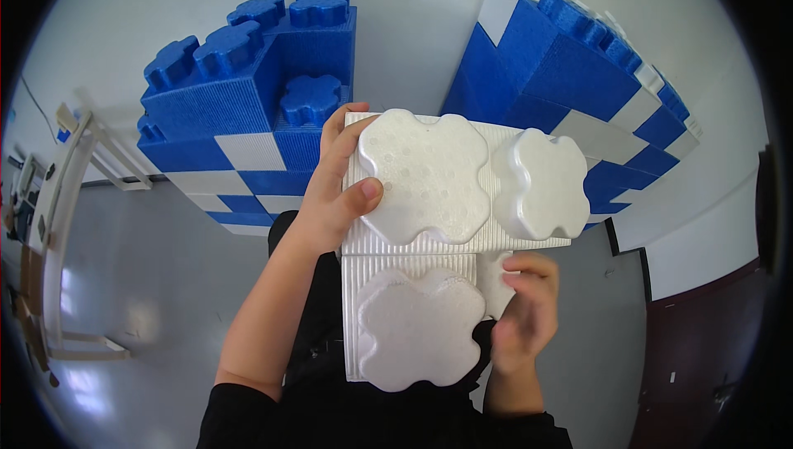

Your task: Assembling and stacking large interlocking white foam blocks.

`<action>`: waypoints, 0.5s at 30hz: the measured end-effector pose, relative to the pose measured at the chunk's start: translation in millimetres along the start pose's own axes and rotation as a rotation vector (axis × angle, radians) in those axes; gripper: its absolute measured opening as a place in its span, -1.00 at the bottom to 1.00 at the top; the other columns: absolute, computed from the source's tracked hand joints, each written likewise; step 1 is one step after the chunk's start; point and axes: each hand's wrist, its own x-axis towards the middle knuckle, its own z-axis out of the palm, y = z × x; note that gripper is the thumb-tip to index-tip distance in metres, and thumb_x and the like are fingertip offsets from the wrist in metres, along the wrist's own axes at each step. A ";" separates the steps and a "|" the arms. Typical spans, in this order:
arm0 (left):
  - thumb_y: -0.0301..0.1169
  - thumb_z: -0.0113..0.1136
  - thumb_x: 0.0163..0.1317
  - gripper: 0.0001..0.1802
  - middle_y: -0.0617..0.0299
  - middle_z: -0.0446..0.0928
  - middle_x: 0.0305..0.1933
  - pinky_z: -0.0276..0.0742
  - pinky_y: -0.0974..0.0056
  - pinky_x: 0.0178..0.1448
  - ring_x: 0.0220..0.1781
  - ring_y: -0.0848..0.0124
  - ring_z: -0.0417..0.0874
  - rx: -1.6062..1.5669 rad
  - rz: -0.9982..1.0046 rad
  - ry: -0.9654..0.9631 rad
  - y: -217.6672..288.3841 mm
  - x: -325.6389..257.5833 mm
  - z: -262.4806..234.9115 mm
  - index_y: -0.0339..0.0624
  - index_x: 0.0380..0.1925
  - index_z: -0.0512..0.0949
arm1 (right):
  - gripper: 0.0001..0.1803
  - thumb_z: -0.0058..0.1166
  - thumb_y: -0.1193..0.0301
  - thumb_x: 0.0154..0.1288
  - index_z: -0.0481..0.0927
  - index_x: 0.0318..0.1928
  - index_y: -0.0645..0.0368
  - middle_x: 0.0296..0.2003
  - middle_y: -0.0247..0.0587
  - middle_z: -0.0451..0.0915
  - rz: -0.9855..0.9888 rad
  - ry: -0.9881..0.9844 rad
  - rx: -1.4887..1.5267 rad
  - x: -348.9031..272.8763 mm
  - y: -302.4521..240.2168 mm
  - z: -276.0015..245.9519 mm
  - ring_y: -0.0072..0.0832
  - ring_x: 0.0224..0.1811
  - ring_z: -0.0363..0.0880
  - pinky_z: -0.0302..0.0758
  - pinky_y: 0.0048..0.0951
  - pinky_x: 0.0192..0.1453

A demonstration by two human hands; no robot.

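Filling the middle of the view, a white foam block (429, 226) shaped like an L, ribbed on its faces and topped with three clover-shaped studs, is held up in front of the person's chest, clear of any surface. The left hand (334, 189) clamps its upper left edge, thumb pressed onto the rim of the nearest stud and fingers wrapped behind the top corner. The right hand (524, 313) is closed on the inner corner of the L at the lower right, fingers curled over the edge and slightly blurred, so the exact contact there cannot be told. Both forearms rise from the lower edge of the view, the left one bare and angled up and inward, the right one short and steep with the wrist bent toward the block. To carry such a light, bulky piece well, it seems wise to keep the two grips on opposite corners and hold the studs facing up so it does not twist. Beyond it stand two walls of blue and white blocks: a stepped wall (248, 118) on the left and a taller slanting wall (578, 94) on the right, on a pale grey floor (140, 267).
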 end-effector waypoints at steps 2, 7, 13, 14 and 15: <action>0.38 0.29 0.06 0.13 -0.18 0.00 0.64 0.04 -0.24 0.69 0.71 -0.15 0.02 0.010 0.004 -0.002 -1.7 0.2 1.3 -0.20 0.48 0.42 | -0.57 0.13 0.16 0.53 0.63 -0.03 0.38 -0.20 0.03 0.60 0.057 0.156 0.029 -15.2 29.6 -10.9 -0.27 -0.08 0.59 0.49 -0.30 -0.01; 0.39 0.28 0.04 0.13 -0.14 0.02 0.64 0.01 -0.23 0.70 0.71 -0.12 0.04 -0.010 0.004 0.016 -3.9 -0.3 -0.6 -0.16 0.48 0.43 | -0.76 0.11 0.42 0.52 0.67 -0.24 0.37 -0.47 -0.17 0.62 0.268 0.082 -0.034 -36.8 77.6 -6.4 -0.49 -0.41 0.55 0.43 -0.47 -0.29; 0.40 0.23 0.05 0.12 -0.11 0.02 0.66 -0.03 -0.27 0.70 0.72 -0.13 0.04 -0.022 0.004 0.034 -8.7 -0.2 1.5 -0.14 0.48 0.45 | -0.91 0.20 0.58 0.39 0.71 -0.30 0.31 -0.49 -0.24 0.61 0.297 0.086 -0.098 -39.6 87.9 2.9 -0.57 -0.49 0.50 0.38 -0.50 -0.37; 0.40 0.23 0.05 0.12 -0.11 0.02 0.66 -0.03 -0.27 0.70 0.72 -0.13 0.04 -0.022 0.006 0.031 -7.9 -0.2 1.5 -0.14 0.48 0.45 | -0.91 0.20 0.58 0.39 0.72 -0.29 0.30 -0.50 -0.24 0.61 0.300 0.062 -0.111 -39.5 88.4 2.8 -0.57 -0.49 0.50 0.37 -0.50 -0.38; 0.40 0.22 0.05 0.11 -0.10 0.03 0.65 -0.03 -0.28 0.70 0.72 -0.13 0.03 -0.015 0.011 0.040 -6.9 -0.5 1.4 -0.14 0.47 0.45 | -0.91 0.20 0.58 0.39 0.72 -0.29 0.30 -0.50 -0.24 0.61 0.299 0.065 -0.112 -39.5 89.2 3.1 -0.57 -0.49 0.50 0.37 -0.50 -0.38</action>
